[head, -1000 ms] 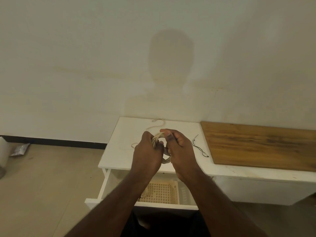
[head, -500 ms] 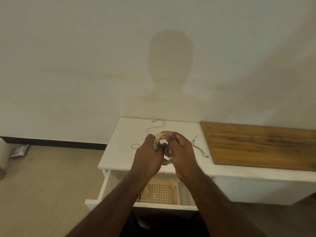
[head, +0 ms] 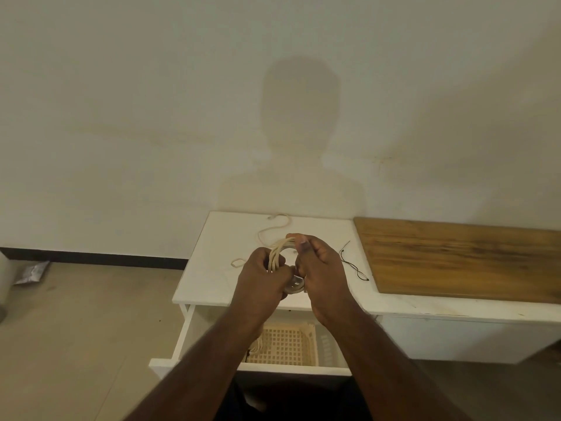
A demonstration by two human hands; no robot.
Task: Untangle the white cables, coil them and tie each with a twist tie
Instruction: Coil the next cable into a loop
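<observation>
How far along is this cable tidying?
Midway, I'd guess. Both hands, left hand and right hand, hold a mostly wound white cable coil; its loose tail lies on the white table. The black twist tie lies unused beside them, so tying remains.

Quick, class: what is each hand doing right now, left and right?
Left hand: closed round the coiled white cable, gripping it.
Right hand: closed on the same coil, pinching its top.

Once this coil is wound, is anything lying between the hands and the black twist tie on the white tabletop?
Nothing visible. The twist tie lies on bare white tabletop just right of the right hand, short of the wooden board. Both hands grip the cable coil; the left hand could hold it.
</observation>
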